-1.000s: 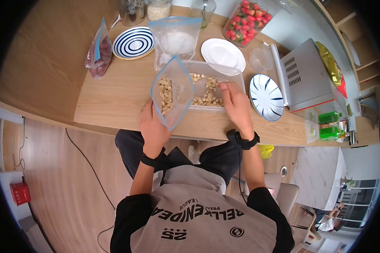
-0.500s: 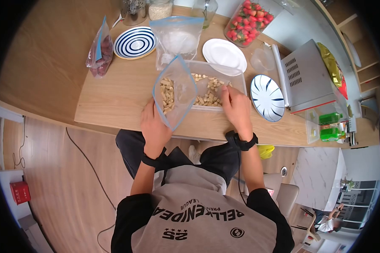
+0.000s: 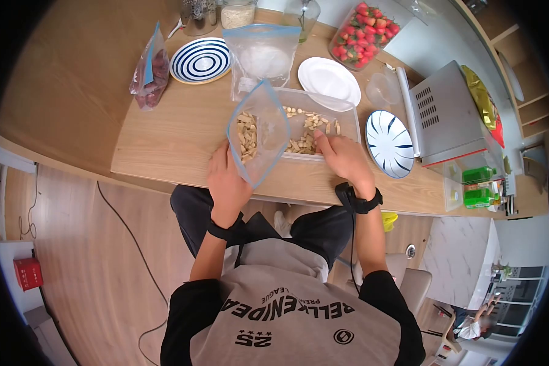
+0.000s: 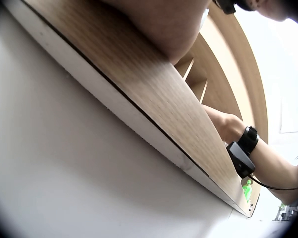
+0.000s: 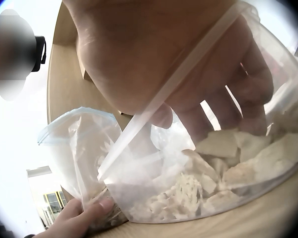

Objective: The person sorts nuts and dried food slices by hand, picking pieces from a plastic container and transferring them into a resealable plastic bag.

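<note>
In the head view my left hand point(image 3: 229, 177) holds a clear zip bag point(image 3: 273, 137) with a blue-edged, gaping mouth by its near left side. Pale dried slices point(image 3: 246, 131) lie in the bag. The right wrist view shows the left thumb and fingers point(image 5: 82, 218) pinching the bag low down. Beside the bag, a clear plastic box point(image 3: 352, 122) holds more pale pieces point(image 3: 300, 145). My right hand point(image 3: 346, 160) reaches over the box's near wall, its spread fingers point(image 5: 223, 106) down among the pieces. The left wrist view catches mostly the table edge.
Behind the box stand a second zip bag point(image 3: 261, 64) with white contents, a white plate point(image 3: 329, 82) and a tub of strawberries point(image 3: 365, 36). A blue-ringed plate point(image 3: 201, 60) and a bag of dark red food point(image 3: 150, 76) are left. An oval dish point(image 3: 389, 143) lies right.
The right hand has shifted left and toward the body inside the box, and some pieces now show to the right of its fingertips. The left hand keeps its hold on the bag.
</note>
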Available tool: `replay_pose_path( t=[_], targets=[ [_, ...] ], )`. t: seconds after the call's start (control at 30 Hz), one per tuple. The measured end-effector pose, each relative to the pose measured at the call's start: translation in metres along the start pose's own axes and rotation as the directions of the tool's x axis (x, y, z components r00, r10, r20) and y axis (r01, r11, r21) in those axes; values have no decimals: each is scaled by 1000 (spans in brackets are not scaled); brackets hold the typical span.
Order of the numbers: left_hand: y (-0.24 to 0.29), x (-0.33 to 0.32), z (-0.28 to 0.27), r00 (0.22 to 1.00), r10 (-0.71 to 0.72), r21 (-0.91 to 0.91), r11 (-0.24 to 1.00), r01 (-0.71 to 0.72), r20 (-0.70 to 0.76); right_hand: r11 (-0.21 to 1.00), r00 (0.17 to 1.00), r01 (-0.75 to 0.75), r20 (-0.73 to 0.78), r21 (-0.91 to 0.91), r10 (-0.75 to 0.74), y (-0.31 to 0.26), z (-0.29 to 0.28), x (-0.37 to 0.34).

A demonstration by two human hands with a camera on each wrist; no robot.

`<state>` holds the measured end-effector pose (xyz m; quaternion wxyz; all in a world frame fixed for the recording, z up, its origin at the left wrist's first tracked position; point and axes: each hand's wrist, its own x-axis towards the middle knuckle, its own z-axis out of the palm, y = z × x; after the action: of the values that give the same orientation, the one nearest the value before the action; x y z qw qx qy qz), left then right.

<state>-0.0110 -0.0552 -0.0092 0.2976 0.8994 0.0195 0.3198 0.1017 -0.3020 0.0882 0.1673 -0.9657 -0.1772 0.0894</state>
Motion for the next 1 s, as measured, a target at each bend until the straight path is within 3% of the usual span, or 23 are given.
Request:
replay_pose_path(
  t=[0.2, 0.4, 0.6, 0.67, 0.7, 0.77, 0.9, 0.97, 1.0],
  targets=[
    [-3, -4, 6, 1000, -22, -12, 1000, 22, -11, 999, 1000, 16, -23, -51, -17, 4, 1, -3],
    [0, -2, 2, 999, -36, -11, 999, 36, 15, 996, 990, 74, -121, 47, -68, 0, 1, -4],
    [-2, -3, 3, 1000, -10, 20, 1000, 10, -1, 993, 982, 13, -191, 120, 10, -9, 1, -7],
    [-1, -3, 3, 1000, 0, 12, 1000, 0, 1, 984, 949, 146, -294, 104, -110, -5, 4, -6],
    [-1, -4, 4, 1000, -19, 15, 1000, 19, 2, 984, 949, 143, -297, 101, -107, -3, 3, -5],
    [0, -4, 5, 999, -38, 17, 999, 38, 3, 994, 979, 108, -177, 24, -102, -2, 3, -4],
    [-1, -3, 4, 999, -33, 0, 999, 33, 5, 985, 977, 137, -176, 103, -118, 1, 3, -2],
    [-1, -3, 4, 1000, -25, 3, 1000, 25, 3, 997, 1000, -3, 30, 73, 1, -5, -8, -4],
    [-1, -4, 5, 1000, -29, 7, 1000, 29, -1, 997, 1000, -3, 29, 72, 1, -4, -8, -3]
  ],
)
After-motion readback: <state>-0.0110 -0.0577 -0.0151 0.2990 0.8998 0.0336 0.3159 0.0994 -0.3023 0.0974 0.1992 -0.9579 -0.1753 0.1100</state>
